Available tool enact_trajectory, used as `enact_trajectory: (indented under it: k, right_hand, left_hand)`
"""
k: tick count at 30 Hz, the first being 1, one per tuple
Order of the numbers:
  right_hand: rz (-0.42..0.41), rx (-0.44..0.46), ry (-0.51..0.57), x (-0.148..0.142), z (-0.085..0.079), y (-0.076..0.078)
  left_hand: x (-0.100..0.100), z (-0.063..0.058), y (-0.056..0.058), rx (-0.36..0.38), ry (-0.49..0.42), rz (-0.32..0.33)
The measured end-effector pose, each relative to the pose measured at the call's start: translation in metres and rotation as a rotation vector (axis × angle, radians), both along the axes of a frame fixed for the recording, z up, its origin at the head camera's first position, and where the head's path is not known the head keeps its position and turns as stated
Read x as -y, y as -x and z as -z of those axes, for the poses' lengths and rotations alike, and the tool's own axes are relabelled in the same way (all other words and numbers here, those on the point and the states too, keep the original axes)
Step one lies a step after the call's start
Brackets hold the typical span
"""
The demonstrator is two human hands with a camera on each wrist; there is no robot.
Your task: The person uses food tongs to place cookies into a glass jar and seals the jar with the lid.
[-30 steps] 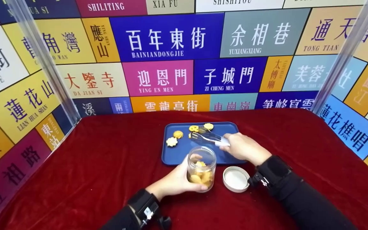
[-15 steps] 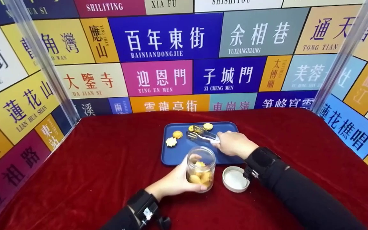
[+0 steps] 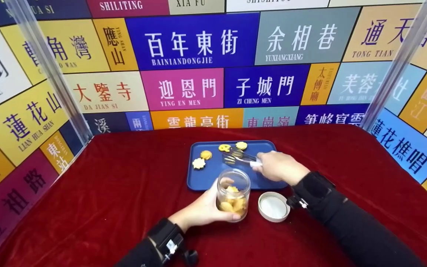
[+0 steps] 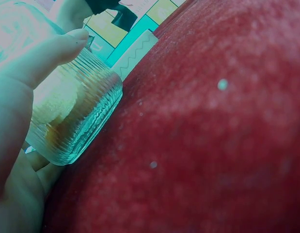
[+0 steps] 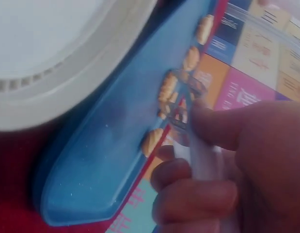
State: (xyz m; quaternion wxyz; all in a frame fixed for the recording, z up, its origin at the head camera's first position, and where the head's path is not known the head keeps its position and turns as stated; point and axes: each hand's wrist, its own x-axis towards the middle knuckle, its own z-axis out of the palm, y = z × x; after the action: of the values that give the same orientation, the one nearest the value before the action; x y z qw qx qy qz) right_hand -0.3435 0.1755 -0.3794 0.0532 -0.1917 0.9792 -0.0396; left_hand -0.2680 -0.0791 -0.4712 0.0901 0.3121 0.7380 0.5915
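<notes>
My left hand (image 3: 211,207) grips a clear ribbed jar (image 3: 245,185) standing on the red cloth; in the left wrist view the thumb lies across the jar (image 4: 99,104). Cookies (image 3: 233,204) fill its lower part, and its mouth is uncovered. Over the blue tray (image 3: 198,181), my right hand (image 3: 282,167) holds tongs (image 3: 247,159) by the white handle, tips pointing left. Yellow cookie shows at the slotted tips; whether it is pinched I cannot tell. A ring-shaped cookie (image 3: 224,148), a round one (image 3: 241,145), a swirled one (image 3: 206,154) and a flower-shaped one (image 3: 199,163) lie on the tray.
A round white lid (image 3: 273,207) lies to the right of the jar, inner side up. Red cloth (image 3: 124,193) covers the table. Clear posts (image 3: 56,74) rise at both back corners, before a wall of coloured signs (image 3: 193,42).
My right hand and the tongs shifted left over the tray, then back to the right. Yellow now shows more plainly at the tips. The left hand and jar stay put.
</notes>
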Motion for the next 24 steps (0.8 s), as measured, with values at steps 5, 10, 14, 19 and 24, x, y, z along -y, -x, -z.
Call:
enact_trajectory:
  k: [5, 10, 14, 19, 24]
  right_hand:
    - [0.007, 0.014, 0.056, -0.016, -0.001, -0.01]
    - [0.0, 0.009, 0.097, -0.034, 0.001, -0.022]
    - [-0.012, 0.018, 0.124, -0.043, 0.001, -0.027]
    - [-0.012, 0.001, 0.135, -0.05, 0.001, -0.024]
    - [0.007, 0.007, 0.16, -0.057, 0.003, -0.018]
  left_hand:
    - [0.001, 0.001, 0.0, -0.008, 0.005, -0.006]
    - [-0.001, 0.001, 0.0, -0.011, 0.002, 0.0]
    - [-0.002, 0.0, 0.0, -0.007, 0.017, -0.007]
    - [-0.001, 0.001, 0.0, 0.0, 0.015, -0.008]
    - [-0.001, 0.001, 0.001, -0.013, 0.021, -0.011]
